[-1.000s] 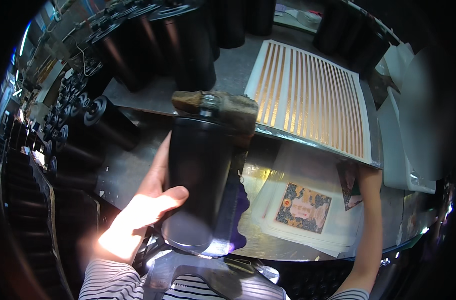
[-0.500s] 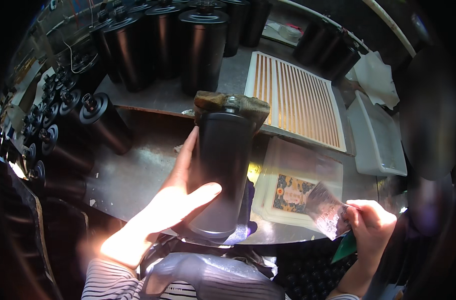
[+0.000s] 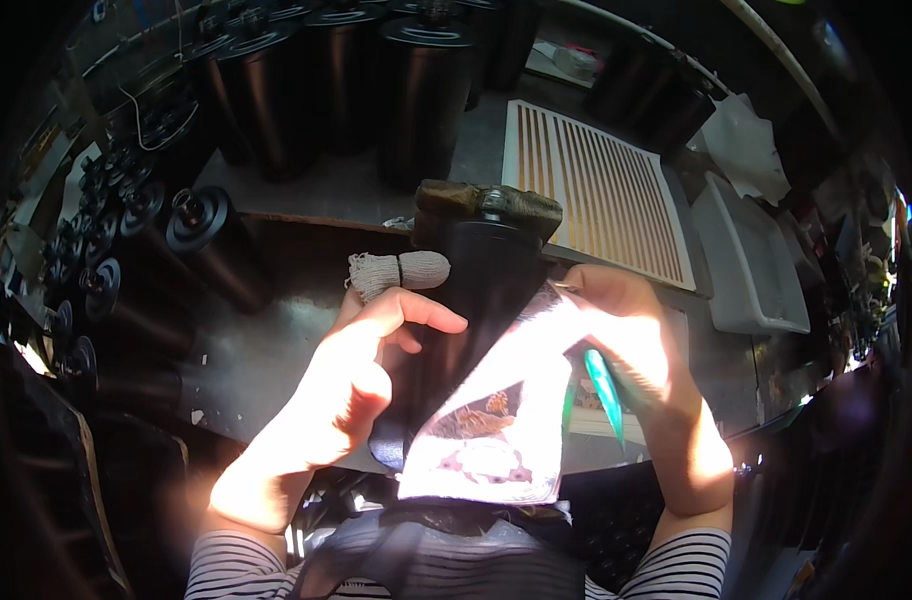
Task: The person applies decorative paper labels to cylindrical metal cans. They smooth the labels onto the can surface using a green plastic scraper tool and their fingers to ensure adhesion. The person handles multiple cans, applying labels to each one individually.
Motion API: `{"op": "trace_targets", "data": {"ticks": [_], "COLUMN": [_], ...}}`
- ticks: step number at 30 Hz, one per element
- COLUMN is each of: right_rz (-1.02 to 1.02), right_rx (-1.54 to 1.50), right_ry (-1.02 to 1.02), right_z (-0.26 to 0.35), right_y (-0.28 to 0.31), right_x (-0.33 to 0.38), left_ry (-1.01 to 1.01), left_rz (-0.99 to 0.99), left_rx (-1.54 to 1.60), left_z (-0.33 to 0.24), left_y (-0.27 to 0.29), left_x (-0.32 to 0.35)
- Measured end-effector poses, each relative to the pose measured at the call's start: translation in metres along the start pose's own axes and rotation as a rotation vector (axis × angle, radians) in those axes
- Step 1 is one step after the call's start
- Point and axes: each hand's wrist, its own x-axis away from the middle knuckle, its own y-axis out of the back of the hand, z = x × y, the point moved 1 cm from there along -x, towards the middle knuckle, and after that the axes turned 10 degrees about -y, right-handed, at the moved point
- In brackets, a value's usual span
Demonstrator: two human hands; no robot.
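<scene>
A black cylinder (image 3: 471,270) stands in front of me, its top end against a worn brown block (image 3: 491,205). Glare whitens much of a printed film sheet (image 3: 491,440), which slants across the cylinder's front right side. My right hand (image 3: 626,325) pinches the sheet's upper corner, and a green pointed flat piece (image 3: 604,390) sticks out below the palm. Over the cylinder's left side, my left hand (image 3: 356,375) has its index finger stretched toward the sheet. A white knitted bundle with a dark band (image 3: 406,270) pokes out beyond that hand, seemingly gripped by its hidden rear fingers.
Tall black cylinders (image 3: 426,110) line the back, with several more (image 3: 216,245) lying at left. A sheet of gold stripes (image 3: 606,190) rests at the back right, beside a white bin (image 3: 746,260). My right hand partly covers a shallow tray (image 3: 666,330).
My right hand has brought the film sheet up and left, from over the tray onto the cylinder. My left hand has come off the cylinder's side, and the white bundle now shows.
</scene>
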Motion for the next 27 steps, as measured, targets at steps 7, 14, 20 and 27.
{"op": "trace_targets", "data": {"ticks": [7, 14, 20, 27], "right_rz": [-0.104, -0.094, -0.147, -0.174], "right_rx": [-0.009, -0.016, -0.049, -0.263], "right_ry": [0.019, 0.075, 0.094, 0.013], "right_z": [-0.012, -0.015, -0.013, -0.039], "right_y": [-0.008, -0.004, -0.005, -0.005], "right_x": [-0.007, -0.022, -0.033, -0.026], "left_ry": [0.139, 0.064, 0.056, 0.074], "left_rz": [-0.287, -0.35, -0.41, -0.367], "left_rx": [-0.096, 0.03, -0.033, 0.131], "left_z": [0.006, 0.016, 0.015, 0.025], "left_y": [-0.008, -0.008, -0.011, -0.013], "left_x": [-0.018, -0.032, -0.04, -0.017]}}
